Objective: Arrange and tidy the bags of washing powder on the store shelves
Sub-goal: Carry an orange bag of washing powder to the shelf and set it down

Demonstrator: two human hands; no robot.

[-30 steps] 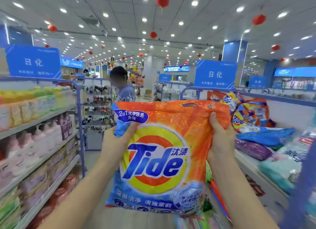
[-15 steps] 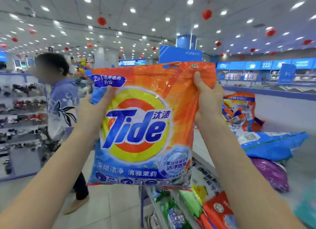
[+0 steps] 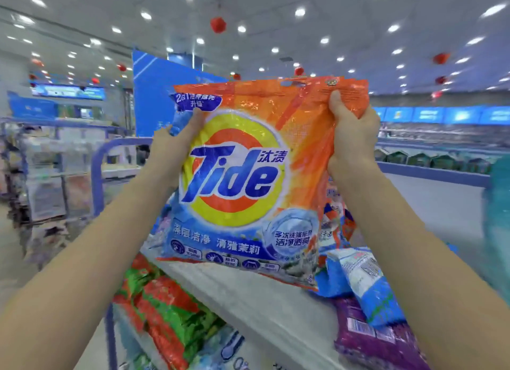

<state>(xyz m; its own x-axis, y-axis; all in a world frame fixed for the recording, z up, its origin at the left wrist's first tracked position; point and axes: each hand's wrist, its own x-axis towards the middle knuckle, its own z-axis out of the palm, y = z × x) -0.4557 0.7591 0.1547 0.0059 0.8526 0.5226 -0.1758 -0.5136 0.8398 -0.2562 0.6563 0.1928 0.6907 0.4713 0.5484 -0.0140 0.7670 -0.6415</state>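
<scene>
Far to the left of the frame stands blurred, blue-framed shelving (image 3: 55,162). Next, the person's left hand (image 3: 171,148) grips the upper left edge of an orange Tide bag (image 3: 242,176), thumb pressed on its front. Below, at lower centre-left, red and green bags (image 3: 165,309) lie on a lower level. The Tide bag hangs upright at centre frame, its bottom edge low over a white shelf (image 3: 248,292); contact cannot be told. The right hand (image 3: 353,137) clutches the bag's upper right corner. At lower right, a blue and white bag (image 3: 364,281) lies on a purple bag (image 3: 372,339).
</scene>
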